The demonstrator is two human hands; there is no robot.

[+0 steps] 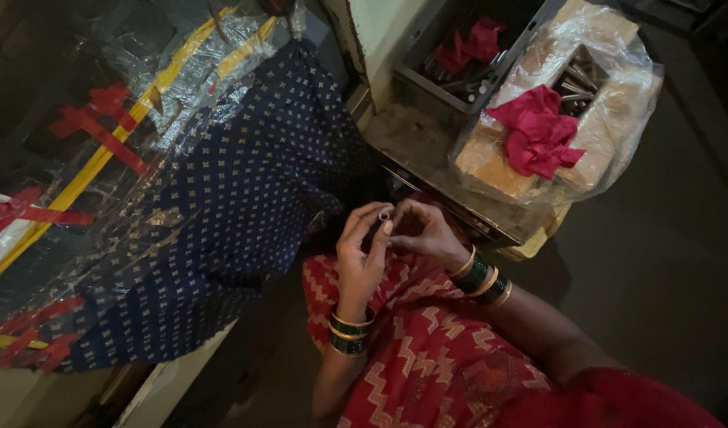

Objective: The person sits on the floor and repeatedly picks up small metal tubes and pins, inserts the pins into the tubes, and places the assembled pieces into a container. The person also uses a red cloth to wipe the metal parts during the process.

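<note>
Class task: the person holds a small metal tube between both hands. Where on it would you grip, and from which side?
Grip the small metal tube on its round side wall, probably from the left, as the left hand does. Its open end faces the camera, and the right hand crowds the other side.

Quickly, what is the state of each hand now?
Left hand: closed, holding a small metal tube at the fingertips.
Right hand: fingers curled at the same tube; grip cannot be told.
</note>
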